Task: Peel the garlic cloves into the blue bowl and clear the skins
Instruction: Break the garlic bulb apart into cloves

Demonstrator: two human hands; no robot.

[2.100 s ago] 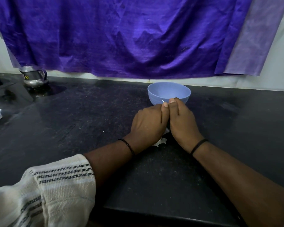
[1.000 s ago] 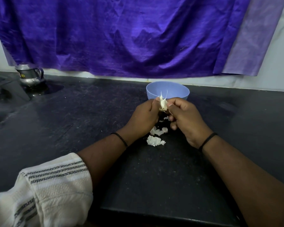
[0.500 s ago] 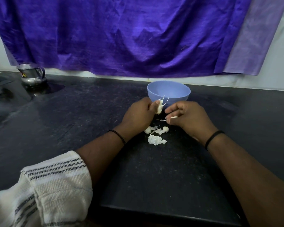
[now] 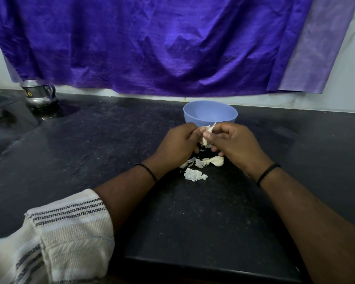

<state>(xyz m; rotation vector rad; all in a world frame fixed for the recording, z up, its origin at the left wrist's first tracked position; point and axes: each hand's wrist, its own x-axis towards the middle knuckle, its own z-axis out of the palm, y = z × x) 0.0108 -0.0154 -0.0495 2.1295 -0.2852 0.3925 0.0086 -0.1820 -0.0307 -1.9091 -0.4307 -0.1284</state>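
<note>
Garlic clove (image 4: 205, 134) sits pinched between left hand (image 4: 179, 145) and right hand (image 4: 235, 144), just near of the bowl (image 4: 210, 114). Small, firm and light, its papery skin likely tears easily; best gripped at the tip.

Two hands, the left hand (image 4: 177, 144) and the right hand (image 4: 237, 145), are showing, each wearing one black wristband. One blue bowl (image 4: 210, 115) and one steel jug (image 4: 39, 94) are standing on the surface (image 4: 111, 150). Several loose garlic skins (image 4: 195, 174) are lying there, too jumbled for counting.
</note>
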